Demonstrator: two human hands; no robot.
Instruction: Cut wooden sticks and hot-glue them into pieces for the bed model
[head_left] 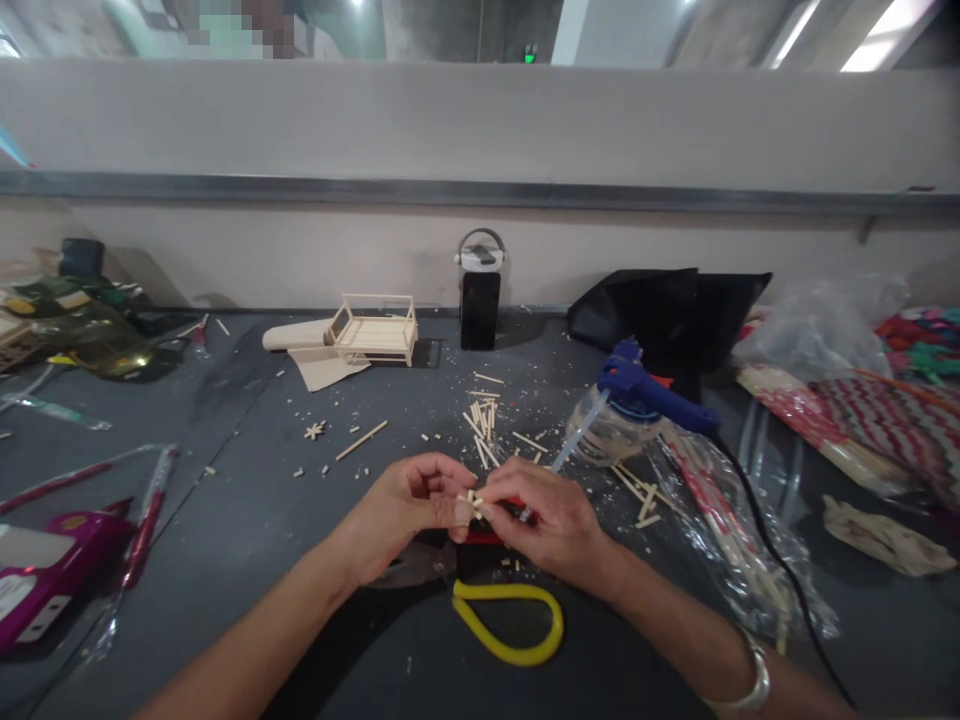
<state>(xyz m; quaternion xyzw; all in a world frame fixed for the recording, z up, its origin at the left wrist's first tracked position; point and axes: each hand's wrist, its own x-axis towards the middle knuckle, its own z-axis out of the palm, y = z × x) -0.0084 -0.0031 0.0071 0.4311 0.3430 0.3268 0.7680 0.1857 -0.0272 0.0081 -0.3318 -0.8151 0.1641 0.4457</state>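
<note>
My left hand (420, 505) pinches a small cluster of short wooden stick pieces (472, 503) between thumb and fingertips. The fingers of my right hand (547, 510) close on the same cluster from the other side; its exact shape is partly hidden by the fingertips. A red object (484, 538) shows beneath my hands, mostly covered. Just below them lies a yellow loop-shaped handle (510, 655). Beyond my hands is a pile of cut wooden sticks (482, 425). A small star of joined stick pieces (314, 430) rests to the left, near a longer stick (361, 441).
A miniature wooden frame (375, 335) stands at the back, beside a black phone-like block (480, 310). A blue glue gun (652, 390) sits on a clear round container (607, 430), its cord trailing right. Plastic-wrapped sticks (720, 520) lie right; a purple device (67, 565) is left.
</note>
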